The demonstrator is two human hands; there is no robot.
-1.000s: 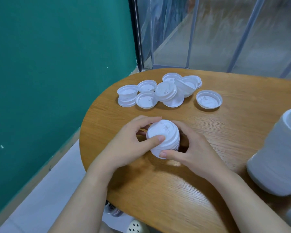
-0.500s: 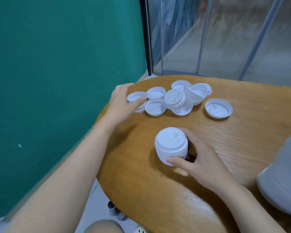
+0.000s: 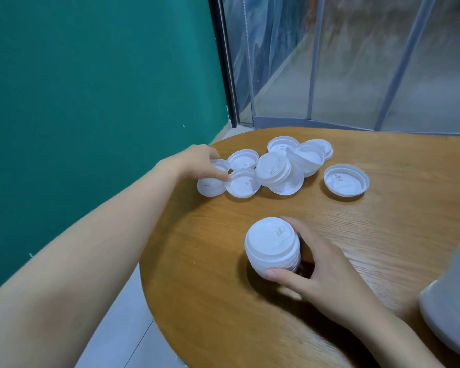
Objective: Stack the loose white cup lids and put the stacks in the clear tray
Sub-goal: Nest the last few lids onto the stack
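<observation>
Mid-gathering, by the look of it: left hand [image 3: 197,163] out at the far-left edge of the loose lids [image 3: 279,166], fingers curled onto the leftmost lid [image 3: 210,185], apparently pinching it. Right hand [image 3: 327,272] wrapped round the stack [image 3: 272,248], just nearer than the loose lids on the table [image 3: 223,301]. Next, probably: lifted, carried over and seated squarely on the stack (thin, white, ridged plastic). No clear tray plainly visible.

Left hand [image 3: 197,163] covering part of the leftmost lids [image 3: 210,181], grip unclear, right fingers behind the stack [image 3: 272,249], blurred white object [image 3: 454,301] cut off at right edge
</observation>
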